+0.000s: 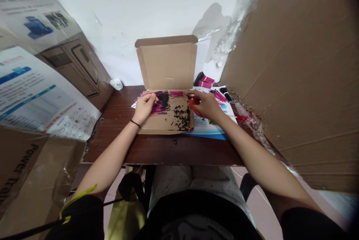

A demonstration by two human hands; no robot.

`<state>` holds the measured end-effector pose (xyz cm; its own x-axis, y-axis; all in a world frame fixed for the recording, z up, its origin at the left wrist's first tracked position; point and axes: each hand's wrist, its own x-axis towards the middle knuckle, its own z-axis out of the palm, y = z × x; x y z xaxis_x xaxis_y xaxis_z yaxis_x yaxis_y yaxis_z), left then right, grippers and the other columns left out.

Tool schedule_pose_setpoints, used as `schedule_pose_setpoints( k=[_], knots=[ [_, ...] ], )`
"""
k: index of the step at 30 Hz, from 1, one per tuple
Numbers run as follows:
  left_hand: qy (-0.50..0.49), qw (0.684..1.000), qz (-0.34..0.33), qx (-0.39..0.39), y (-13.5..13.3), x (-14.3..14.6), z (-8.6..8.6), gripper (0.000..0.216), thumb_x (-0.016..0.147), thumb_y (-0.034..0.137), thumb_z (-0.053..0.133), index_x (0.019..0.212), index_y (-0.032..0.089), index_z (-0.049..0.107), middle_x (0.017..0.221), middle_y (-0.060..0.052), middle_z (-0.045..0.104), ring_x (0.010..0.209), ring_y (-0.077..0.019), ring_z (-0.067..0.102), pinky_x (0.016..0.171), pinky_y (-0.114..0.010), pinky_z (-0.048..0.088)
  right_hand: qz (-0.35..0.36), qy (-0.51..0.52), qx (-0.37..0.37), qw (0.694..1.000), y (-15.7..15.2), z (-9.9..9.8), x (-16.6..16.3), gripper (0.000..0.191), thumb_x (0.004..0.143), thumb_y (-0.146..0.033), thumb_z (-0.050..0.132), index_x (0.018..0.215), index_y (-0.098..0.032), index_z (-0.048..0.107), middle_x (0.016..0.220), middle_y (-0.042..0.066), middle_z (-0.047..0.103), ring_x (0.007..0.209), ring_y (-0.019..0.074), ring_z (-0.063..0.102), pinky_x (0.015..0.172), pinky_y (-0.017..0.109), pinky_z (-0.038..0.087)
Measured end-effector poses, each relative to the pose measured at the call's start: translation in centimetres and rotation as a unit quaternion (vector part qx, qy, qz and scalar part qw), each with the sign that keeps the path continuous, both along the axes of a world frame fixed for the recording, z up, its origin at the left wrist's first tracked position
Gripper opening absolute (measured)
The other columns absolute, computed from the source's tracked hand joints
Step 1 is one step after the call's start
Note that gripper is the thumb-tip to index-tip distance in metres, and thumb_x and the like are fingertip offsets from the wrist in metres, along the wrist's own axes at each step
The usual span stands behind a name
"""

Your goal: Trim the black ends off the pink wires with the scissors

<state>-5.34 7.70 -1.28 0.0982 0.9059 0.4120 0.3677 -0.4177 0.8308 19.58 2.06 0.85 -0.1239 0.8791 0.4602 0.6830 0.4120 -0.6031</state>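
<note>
An open flat cardboard box (pixel 157 124) lies on the dark wooden table (pixel 168 150), its lid standing upright at the back. Inside it lie pink and black thin strands (pixel 165 102) and a heap of small black cut bits (pixel 182 116). My left hand (pixel 144 107) is closed on the left end of the strand bundle. My right hand (pixel 204 104) grips red-handled scissors (pixel 194 106) at the box's right edge, their blades pointing toward the strands.
A printed sheet (pixel 209 125) lies under the box's right side, with more pink and black bundles (pixel 220 96) on it. Large cardboard boxes stand on the right (pixel 294 75) and on the left (pixel 75 67). A white wall is behind.
</note>
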Motion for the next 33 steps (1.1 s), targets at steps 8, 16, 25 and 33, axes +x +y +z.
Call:
schedule_pose_setpoints(
  k=[8, 16, 25, 33],
  knots=[
    [0.272, 0.954, -0.027, 0.125, 0.8, -1.8, 0.4, 0.032, 0.085, 0.037, 0.054, 0.060, 0.016, 0.060, 0.059, 0.000, 0.057, 0.057, -0.0120, 0.047, 0.060, -0.026, 0.037, -0.078, -0.220, -0.110, 0.966, 1.5, 0.2, 3.6, 0.029, 0.077, -0.024, 0.055, 0.100, -0.018, 0.072, 0.075, 0.007, 0.068, 0.066, 0.0172, 0.055, 0.057, 0.029, 0.033],
    [0.360, 0.908, -0.135, 0.166, 0.9, -1.4, -0.1, 0.025, 0.086, 0.031, 0.053, 0.068, 0.017, 0.063, 0.068, -0.003, 0.062, 0.067, -0.0149, 0.054, 0.064, -0.028, 0.042, -0.054, -0.323, -0.125, 0.936, 2.1, -0.6, 4.5, 0.036, 0.081, -0.026, 0.052, 0.112, -0.026, 0.069, 0.092, 0.009, 0.072, 0.078, 0.0221, 0.061, 0.058, 0.031, 0.034],
    [0.365, 0.906, -0.145, 0.160, 1.1, -1.5, -0.8, 0.028, 0.089, 0.033, 0.049, 0.072, 0.017, 0.064, 0.074, -0.005, 0.064, 0.073, -0.0164, 0.056, 0.070, -0.029, 0.045, 0.050, -0.283, -0.117, 0.951, 1.9, 1.0, 5.4, 0.040, 0.076, -0.016, 0.052, 0.111, -0.022, 0.070, 0.082, 0.005, 0.072, 0.066, 0.0148, 0.057, 0.063, 0.028, 0.039],
    [0.349, 0.914, -0.140, 0.155, 0.4, -1.2, -0.3, 0.029, 0.091, 0.034, 0.047, 0.075, 0.017, 0.065, 0.077, -0.006, 0.064, 0.075, -0.0169, 0.058, 0.073, -0.031, 0.046, 0.047, -0.304, -0.142, 0.941, 1.8, 1.3, 8.6, 0.038, 0.076, -0.016, 0.053, 0.109, -0.019, 0.070, 0.086, 0.006, 0.071, 0.068, 0.0139, 0.057, 0.064, 0.026, 0.040]
  ],
)
